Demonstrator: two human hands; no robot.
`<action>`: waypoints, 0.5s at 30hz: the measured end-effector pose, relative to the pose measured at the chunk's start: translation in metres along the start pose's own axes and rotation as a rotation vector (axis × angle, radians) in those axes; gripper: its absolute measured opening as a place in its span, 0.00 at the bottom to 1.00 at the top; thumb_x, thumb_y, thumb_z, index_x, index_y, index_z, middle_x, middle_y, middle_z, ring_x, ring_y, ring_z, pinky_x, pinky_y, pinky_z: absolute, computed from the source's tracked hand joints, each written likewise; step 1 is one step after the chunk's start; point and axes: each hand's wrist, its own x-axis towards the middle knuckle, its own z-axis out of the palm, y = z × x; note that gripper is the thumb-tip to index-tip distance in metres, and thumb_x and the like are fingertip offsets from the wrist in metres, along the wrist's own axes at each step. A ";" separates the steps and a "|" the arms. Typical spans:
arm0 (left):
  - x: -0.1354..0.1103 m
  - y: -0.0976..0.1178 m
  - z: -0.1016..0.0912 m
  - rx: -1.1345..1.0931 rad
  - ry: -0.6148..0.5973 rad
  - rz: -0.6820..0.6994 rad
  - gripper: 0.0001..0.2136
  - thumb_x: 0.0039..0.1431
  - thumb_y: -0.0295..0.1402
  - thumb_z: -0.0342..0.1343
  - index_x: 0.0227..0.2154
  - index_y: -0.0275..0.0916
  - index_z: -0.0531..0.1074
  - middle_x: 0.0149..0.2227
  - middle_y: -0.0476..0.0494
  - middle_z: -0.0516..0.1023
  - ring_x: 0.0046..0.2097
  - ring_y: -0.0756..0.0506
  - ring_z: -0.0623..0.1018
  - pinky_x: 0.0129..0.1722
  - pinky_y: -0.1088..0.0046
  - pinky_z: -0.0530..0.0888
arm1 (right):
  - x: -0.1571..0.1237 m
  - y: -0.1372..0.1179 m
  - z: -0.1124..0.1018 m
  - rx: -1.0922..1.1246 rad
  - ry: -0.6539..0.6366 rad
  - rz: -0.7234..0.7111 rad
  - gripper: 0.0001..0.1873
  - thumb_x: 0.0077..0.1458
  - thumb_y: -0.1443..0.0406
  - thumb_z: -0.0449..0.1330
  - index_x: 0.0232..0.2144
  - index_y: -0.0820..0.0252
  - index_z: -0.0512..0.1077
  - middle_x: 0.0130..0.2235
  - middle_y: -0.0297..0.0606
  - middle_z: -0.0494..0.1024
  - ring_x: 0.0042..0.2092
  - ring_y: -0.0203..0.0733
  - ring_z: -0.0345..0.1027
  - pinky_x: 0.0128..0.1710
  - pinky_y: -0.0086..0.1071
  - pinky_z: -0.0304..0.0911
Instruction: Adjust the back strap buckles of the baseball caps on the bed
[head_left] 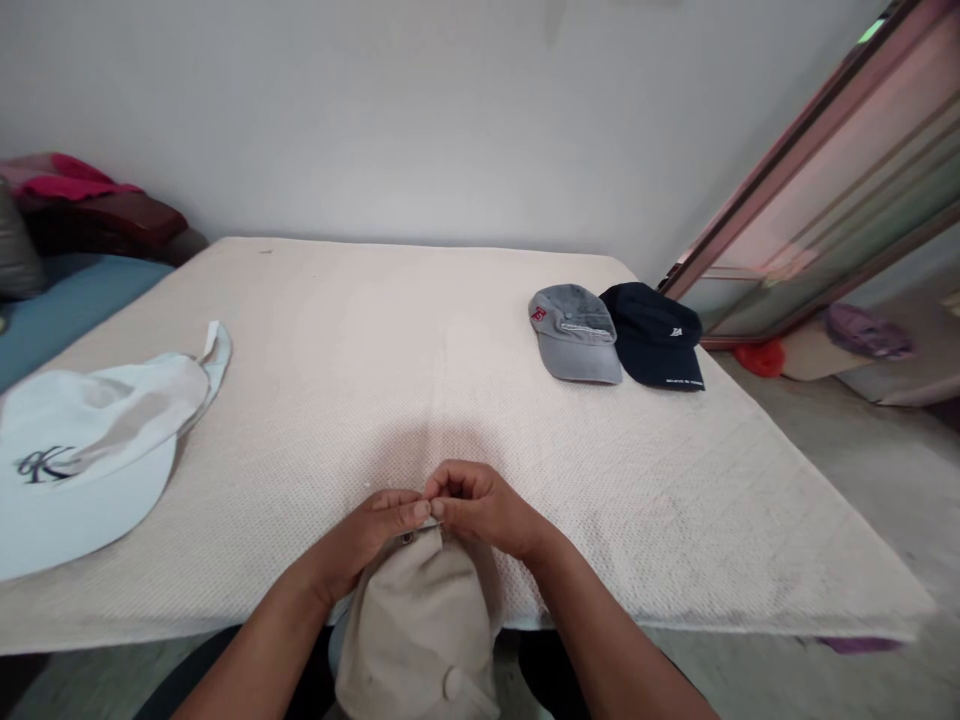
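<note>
A beige cap (420,630) lies at the near edge of the cream-covered table (360,370), its crown toward me. My left hand (375,530) and my right hand (480,510) meet at the cap's far end. Both pinch its back strap, fingers curled tight. A small metal buckle shows just under my left thumb.
A white bucket hat (82,450) with a dark logo rests at the table's left edge. A grey cap (574,335) and a navy cap (656,335) sit side by side at the far right. A tilted framed panel (825,190) leans at the right.
</note>
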 end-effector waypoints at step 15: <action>-0.005 0.006 -0.007 -0.153 0.038 0.039 0.11 0.53 0.37 0.60 0.29 0.31 0.78 0.26 0.39 0.79 0.27 0.46 0.75 0.32 0.72 0.70 | -0.002 0.004 -0.006 0.159 -0.021 0.095 0.11 0.49 0.61 0.64 0.29 0.63 0.69 0.22 0.30 0.68 0.22 0.29 0.58 0.23 0.25 0.51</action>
